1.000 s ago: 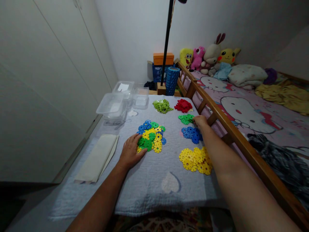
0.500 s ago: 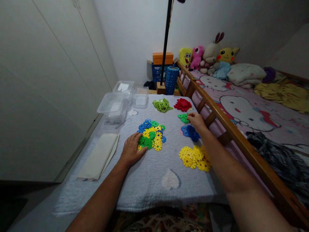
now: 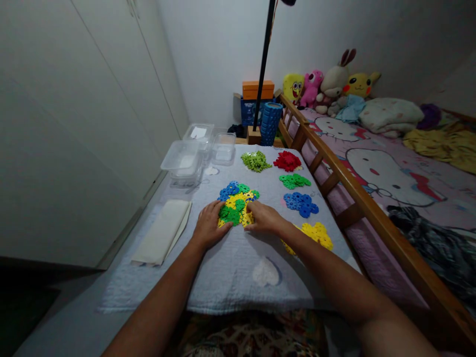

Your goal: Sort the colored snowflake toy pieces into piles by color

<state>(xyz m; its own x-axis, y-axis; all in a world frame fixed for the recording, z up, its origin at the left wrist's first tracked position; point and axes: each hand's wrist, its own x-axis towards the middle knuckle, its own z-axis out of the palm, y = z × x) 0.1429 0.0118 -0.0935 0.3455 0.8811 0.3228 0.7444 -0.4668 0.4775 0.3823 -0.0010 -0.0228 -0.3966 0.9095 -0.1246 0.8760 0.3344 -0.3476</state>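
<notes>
A mixed pile of flat notched plastic discs [image 3: 238,203], yellow, green and blue, lies on the cloth-covered table between my hands. Against its left edge rests my left hand [image 3: 211,225], fingers spread and touching the green and yellow discs. My right hand [image 3: 266,218] reaches in at the right edge, its thumb and fingers apart around yellow discs; some fingertips are hidden. Sorted by colour to the right are a yellow pile [image 3: 318,235], partly behind my right forearm, a blue pile [image 3: 302,204], a green pile [image 3: 295,181] and a red pile [image 3: 287,161]. Farther back lies a light-green pile [image 3: 256,161].
Clear plastic boxes [image 3: 182,161] stand at the back left of the table [image 3: 230,277]. A folded cream cloth [image 3: 161,233] lies at the left. The wooden bed rail [image 3: 342,191] runs along the right side. A black pole [image 3: 263,64] rises behind.
My right hand has moved left from the green pile to the mixed pile, leaving green discs on that pile. My left hand stays beside the mixed pile. The view has shifted slightly.
</notes>
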